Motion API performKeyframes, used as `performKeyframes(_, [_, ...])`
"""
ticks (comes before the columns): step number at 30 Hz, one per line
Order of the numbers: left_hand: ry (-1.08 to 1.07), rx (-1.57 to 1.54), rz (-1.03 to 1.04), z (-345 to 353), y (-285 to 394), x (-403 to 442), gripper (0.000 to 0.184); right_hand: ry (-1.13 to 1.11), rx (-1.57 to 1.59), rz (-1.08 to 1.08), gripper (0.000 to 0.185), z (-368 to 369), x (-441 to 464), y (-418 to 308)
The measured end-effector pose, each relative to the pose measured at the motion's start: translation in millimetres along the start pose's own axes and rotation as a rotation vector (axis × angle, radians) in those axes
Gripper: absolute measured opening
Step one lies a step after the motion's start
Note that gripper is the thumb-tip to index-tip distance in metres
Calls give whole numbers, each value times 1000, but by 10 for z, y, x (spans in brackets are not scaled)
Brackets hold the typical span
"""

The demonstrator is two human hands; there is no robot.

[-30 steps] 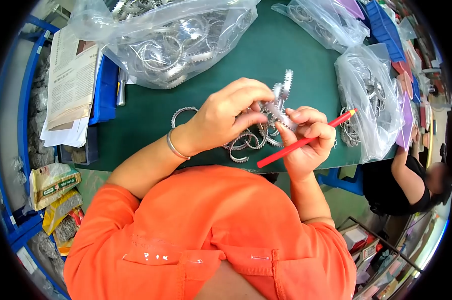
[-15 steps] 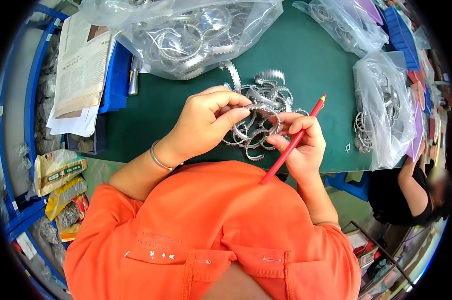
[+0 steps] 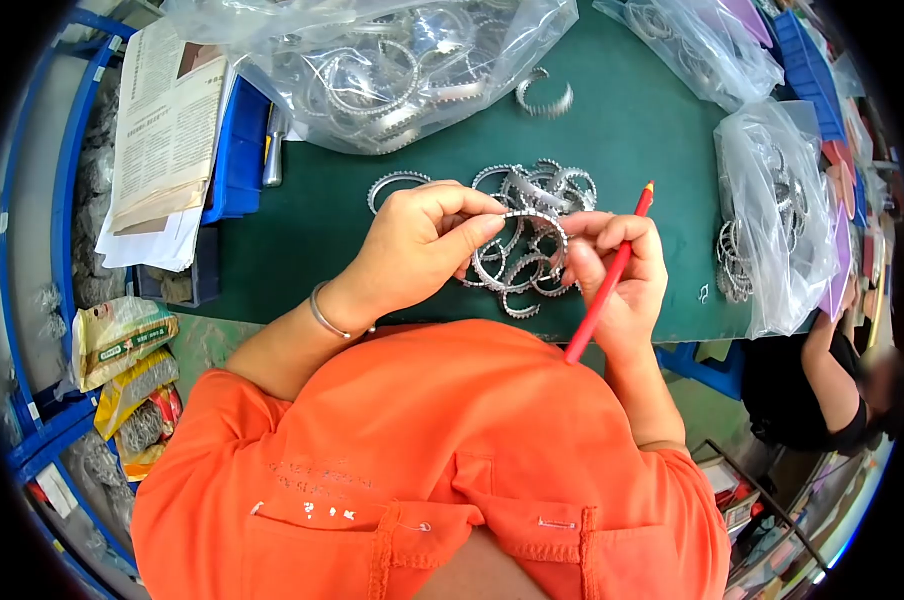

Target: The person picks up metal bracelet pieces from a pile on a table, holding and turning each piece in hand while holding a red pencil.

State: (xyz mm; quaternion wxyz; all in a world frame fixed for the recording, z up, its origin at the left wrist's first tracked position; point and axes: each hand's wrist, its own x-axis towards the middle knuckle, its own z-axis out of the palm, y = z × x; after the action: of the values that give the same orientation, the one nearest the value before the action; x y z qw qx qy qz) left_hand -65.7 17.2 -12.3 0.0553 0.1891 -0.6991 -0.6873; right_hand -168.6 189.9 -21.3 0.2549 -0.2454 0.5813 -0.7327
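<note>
Ring pinched in left fingers, right fingers gripping pencil, rings beneath partly hidden

I wear a loose, bright orange top of plain cloth, creased across the front. Its left sleeve and right sleeve are the same orange and short, leaving both forearms bare. On the left of my chest are small white marks, with faint dark marks beside them, too blurred to read. Stitched seams run down either side of the open neckline, and a short pale dash shows on the right. A thin, silver-coloured bangle circles my left wrist. My fingers are bare.
</note>
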Motion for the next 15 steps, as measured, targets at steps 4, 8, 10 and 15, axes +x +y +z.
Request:
performKeyframes(4, [-62,-71,-51,-16,-40,-10,21,55,0,18,25,-3,37,-16])
performKeyframes(8, [-117,-297,-192,-17,-32,-40,29,160,25,-69,25,2,55,42])
performKeyframes(10, [-140,-356,-236,-15,-37,-42,28,152,8,-95,25,-10,41,75])
performKeyframes(15, [-129,-430,-211,7,-111,-33,27,127,6,-129,25,-5,11,87])
